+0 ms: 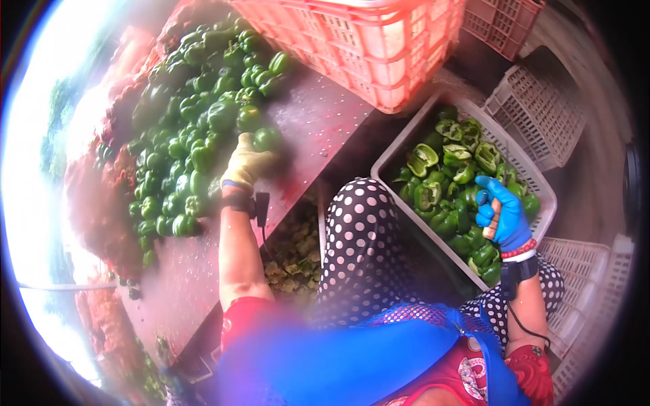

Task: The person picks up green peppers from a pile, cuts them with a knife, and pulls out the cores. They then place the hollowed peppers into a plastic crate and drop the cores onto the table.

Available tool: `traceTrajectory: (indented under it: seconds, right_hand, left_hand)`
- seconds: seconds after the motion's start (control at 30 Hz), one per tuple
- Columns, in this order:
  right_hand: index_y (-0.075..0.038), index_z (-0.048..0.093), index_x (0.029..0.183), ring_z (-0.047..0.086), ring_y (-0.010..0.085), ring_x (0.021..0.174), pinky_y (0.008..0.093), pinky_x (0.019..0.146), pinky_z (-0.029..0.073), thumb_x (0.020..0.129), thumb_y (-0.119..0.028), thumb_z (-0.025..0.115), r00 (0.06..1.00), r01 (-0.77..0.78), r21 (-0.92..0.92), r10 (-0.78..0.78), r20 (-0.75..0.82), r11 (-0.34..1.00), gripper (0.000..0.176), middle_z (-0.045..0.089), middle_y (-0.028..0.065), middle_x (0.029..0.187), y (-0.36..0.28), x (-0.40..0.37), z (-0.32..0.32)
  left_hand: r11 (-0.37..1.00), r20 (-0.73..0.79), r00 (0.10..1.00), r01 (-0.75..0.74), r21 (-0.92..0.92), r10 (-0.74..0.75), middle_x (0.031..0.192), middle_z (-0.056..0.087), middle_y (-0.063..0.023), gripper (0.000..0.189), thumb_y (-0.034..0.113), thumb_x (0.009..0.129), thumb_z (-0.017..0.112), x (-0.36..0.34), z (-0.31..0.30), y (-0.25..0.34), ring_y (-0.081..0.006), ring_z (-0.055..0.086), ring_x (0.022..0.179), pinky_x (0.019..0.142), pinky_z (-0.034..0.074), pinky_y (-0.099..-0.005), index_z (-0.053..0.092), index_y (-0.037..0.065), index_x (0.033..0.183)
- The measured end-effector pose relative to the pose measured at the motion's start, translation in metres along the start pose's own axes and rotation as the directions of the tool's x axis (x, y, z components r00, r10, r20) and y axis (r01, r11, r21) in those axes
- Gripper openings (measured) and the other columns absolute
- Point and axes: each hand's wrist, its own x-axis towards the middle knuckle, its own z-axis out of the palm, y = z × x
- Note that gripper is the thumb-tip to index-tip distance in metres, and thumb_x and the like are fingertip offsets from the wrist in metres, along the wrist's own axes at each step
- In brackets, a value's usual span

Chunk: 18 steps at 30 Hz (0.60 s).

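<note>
My left hand [247, 164], in a yellowish work glove, reaches over the table and its fingers close around a whole green bell pepper [268, 140] at the near edge of the pile [183, 152]. In a blue rubber glove, my right hand [504, 216] is curled around a short tan, wooden-looking handle [494, 218]; whatever tool end it has is hidden. Below that hand stands a pale plastic crate [460, 269] holding cut green bell peppers [428, 195], several with their hollow insides showing.
The reddish, wet sorting table [318, 111] slopes away on the left. A tall pink crate [379, 54] stands at its far end. Grey crates [542, 111] and white crates [575, 271] are on the right. Greenish scraps [294, 254] lie in a container between table and knee.
</note>
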Motion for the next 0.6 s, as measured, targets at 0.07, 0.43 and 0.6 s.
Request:
traceTrajectory:
  seconds: [0.07,0.43,0.6]
  right_hand:
    - [-0.008,0.061,0.130,0.049,0.0099,0.053,0.0254,0.048,0.041,0.103,-0.029,0.059,0.982,-0.053,0.281,-0.001,0.189,0.958,0.034,0.064,0.0028,0.087,-0.011,-0.016,0.011]
    - [-0.004,0.039,0.149,0.071,0.0414,0.094,0.0471,0.078,0.058,0.093,-0.015,0.064,0.543,0.692,-0.624,-0.832,0.117,0.364,0.063,0.063,0.0263,0.127,-0.018,-0.025,0.057]
    - [0.001,0.026,0.155,0.067,0.0457,0.099,0.0517,0.082,0.056,0.088,-0.010,0.065,0.666,0.435,-0.839,-0.743,0.056,0.326,0.079,0.063,0.0307,0.119,-0.029,-0.048,0.043]
  left_hand:
    - [0.999,-0.004,0.999,0.048,0.011,-0.048,0.105,0.070,-0.0104,0.068,0.029,0.076,0.083,0.005,0.016,0.009,-0.0195,0.067,0.095,0.085,0.053,-0.0321,0.055,0.004,0.133]
    - [0.634,0.435,0.735,0.009,-0.774,0.520,0.098,0.069,-0.0059,0.047,0.018,0.082,0.082,-0.153,0.101,0.233,-0.0151,0.065,0.080,0.072,0.054,-0.0288,0.060,0.000,0.119]
    - [0.751,0.536,0.672,-0.047,-0.658,0.512,0.097,0.071,-0.0110,0.055,0.021,0.080,0.086,-0.156,0.159,0.246,-0.0150,0.069,0.075,0.069,0.057,-0.0280,0.056,-0.005,0.118]
